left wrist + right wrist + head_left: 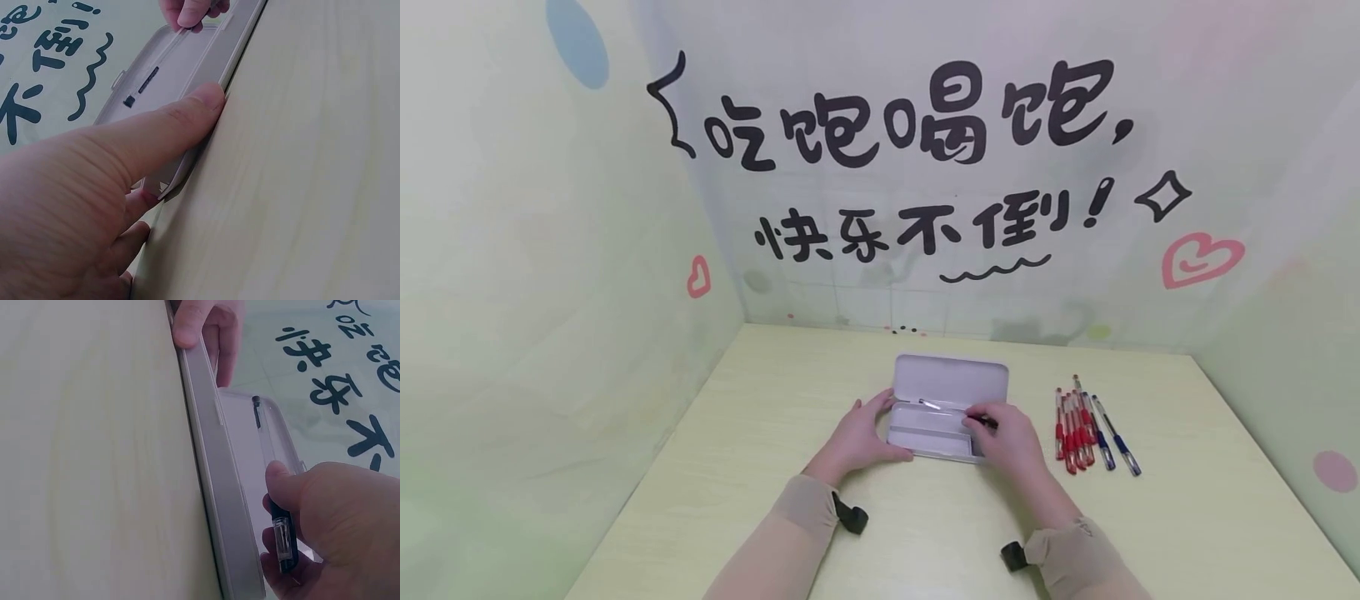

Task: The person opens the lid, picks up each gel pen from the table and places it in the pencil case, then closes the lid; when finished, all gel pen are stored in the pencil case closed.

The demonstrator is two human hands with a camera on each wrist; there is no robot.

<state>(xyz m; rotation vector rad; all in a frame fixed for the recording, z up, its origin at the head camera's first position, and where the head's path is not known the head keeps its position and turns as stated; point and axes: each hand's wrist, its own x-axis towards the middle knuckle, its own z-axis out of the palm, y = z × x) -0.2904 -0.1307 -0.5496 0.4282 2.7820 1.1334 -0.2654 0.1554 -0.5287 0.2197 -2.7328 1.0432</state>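
Note:
An open pale lilac tin pencil case [951, 379] lies on the table, its lid leaning back. My left hand [857, 435] grips its left end, thumb [203, 103] on the front edge and the other fingers round the side. In my right hand [1013, 440] is a black gel pen [284, 534], pinched between thumb and fingers over the right part of the case. The pen's capped end points left in the head view, across the inside of the case. A low divider [928, 432] runs along the case's tray.
Right of the case lies a bunch of pens: several red pens [1070, 429] side by side, with blue pens [1117, 437] at their right. A printed cloth wall [865, 308] rises behind the table [775, 367], with more cloth on both sides.

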